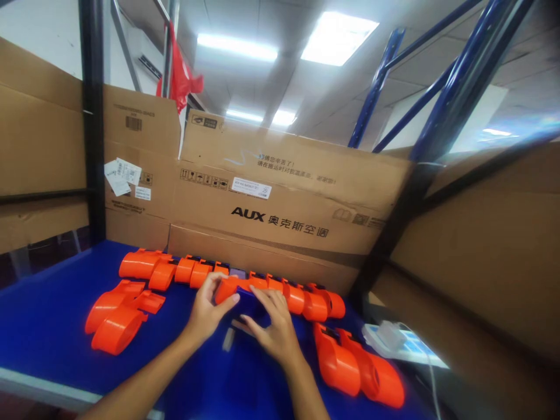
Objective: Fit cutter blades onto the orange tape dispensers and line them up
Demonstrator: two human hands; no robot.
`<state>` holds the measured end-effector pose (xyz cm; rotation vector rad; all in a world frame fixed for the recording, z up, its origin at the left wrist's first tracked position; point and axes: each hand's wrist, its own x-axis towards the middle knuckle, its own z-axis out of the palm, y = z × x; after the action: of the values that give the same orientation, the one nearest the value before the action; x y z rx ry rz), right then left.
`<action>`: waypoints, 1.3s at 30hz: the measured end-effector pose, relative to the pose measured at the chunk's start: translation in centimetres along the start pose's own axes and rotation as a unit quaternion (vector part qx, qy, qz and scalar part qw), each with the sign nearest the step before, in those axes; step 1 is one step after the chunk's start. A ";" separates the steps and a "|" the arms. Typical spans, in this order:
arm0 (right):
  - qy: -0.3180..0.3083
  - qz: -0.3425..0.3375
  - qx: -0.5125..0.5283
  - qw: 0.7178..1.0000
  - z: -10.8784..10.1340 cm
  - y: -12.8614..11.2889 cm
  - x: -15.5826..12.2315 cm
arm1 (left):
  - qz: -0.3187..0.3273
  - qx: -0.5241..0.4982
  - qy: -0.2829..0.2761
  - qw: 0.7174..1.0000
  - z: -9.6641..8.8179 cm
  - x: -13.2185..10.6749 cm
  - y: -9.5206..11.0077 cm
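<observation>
An orange curved plastic band [226, 287] is held up between my hands over the blue table. My left hand [209, 309] is closed on its left side, thumb in front and fingers behind. A dark blue flat part [246, 295] shows at the band's right; whether it is attached I cannot tell. My right hand [275, 322] grips around this right side, fingers on top and thumb lower. Below the hands lies a small greyish strip [228, 339]. Behind them stands a row of similar orange bands [294, 298], several with dark parts at their tops.
More orange bands lie at the left [117, 329] and front right [339, 364] of the blue table [48, 326]. Cardboard panels [280, 204] wall off the back and sides, beside dark rack posts [93, 128]. A white power strip [406, 341] with a cable sits at right.
</observation>
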<state>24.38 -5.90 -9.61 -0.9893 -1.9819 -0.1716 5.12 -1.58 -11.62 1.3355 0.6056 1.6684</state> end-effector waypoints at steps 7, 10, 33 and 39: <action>-0.004 -0.001 -0.007 1.000 -0.1 -0.3 0.1 | 0.003 0.005 -0.011 1.000 -0.2 0.1 -0.2; -0.003 0.019 0.003 1.000 -0.2 -0.7 0.1 | -0.009 -0.005 -0.014 1.000 -0.1 0.1 -0.1; 0.014 0.272 0.393 0.878 2.4 0.0 -0.3 | 0.062 0.147 -0.111 0.981 0.0 -0.9 0.3; -0.006 0.280 0.372 0.885 2.0 -0.2 0.0 | 0.048 0.152 -0.127 0.979 0.0 -0.9 0.1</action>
<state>22.90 -5.10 -10.75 -0.9739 -1.4725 0.8568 5.14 -2.45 -11.99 1.7914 0.6705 1.4875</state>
